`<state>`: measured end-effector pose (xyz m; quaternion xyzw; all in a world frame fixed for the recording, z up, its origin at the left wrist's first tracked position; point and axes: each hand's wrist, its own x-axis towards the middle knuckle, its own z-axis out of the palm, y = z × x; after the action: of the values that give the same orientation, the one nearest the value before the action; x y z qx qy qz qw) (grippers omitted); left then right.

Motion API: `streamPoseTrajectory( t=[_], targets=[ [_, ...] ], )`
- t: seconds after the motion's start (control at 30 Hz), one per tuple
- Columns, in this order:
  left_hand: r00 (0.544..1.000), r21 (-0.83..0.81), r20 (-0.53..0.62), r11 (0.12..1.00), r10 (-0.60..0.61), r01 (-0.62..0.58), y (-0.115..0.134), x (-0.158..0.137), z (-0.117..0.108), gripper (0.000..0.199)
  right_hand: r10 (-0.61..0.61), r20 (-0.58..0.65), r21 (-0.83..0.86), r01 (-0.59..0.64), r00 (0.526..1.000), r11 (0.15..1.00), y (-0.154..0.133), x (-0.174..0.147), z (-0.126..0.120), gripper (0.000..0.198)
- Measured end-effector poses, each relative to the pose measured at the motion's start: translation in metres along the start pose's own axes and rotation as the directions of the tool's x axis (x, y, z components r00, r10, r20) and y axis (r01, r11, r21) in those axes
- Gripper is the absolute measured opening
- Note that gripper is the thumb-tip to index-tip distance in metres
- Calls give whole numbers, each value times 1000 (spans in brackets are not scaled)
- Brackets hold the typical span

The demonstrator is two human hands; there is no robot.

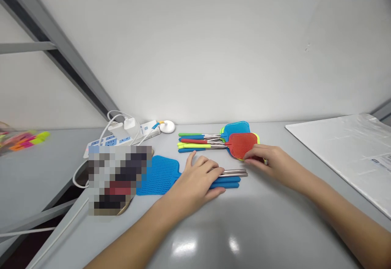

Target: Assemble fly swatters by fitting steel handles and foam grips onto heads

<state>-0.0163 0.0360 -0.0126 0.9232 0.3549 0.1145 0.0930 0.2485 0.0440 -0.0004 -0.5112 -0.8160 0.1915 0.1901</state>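
Note:
My left hand lies over a small bunch of blue fly swatters, its thumb on the near side and its fingers across the metal rods. Their mesh heads point left; the blue handles and steel rods stick out to the right of the hand. At the right end of a second stack, my right hand has its thumb and fingers closed at the edge of a red fly swatter. Beneath and behind it lie a blue fly swatter and yellow-green ones, with several coloured handles pointing left.
Behind on the left sits a white power strip with plugs, cables and a round white device. A pixelated object overlaps the blue heads. On the right lies a flat white wrapped panel. Blurred bright items are at far left.

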Motion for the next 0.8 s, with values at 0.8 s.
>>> streamPoseTrajectory(
  t=[0.8],
  targets=[
    [985,88,-153,994,74,-61,5,-5,10,48,-181,-35,-431,148,983,890,-32,92,19,27]
  ],
)
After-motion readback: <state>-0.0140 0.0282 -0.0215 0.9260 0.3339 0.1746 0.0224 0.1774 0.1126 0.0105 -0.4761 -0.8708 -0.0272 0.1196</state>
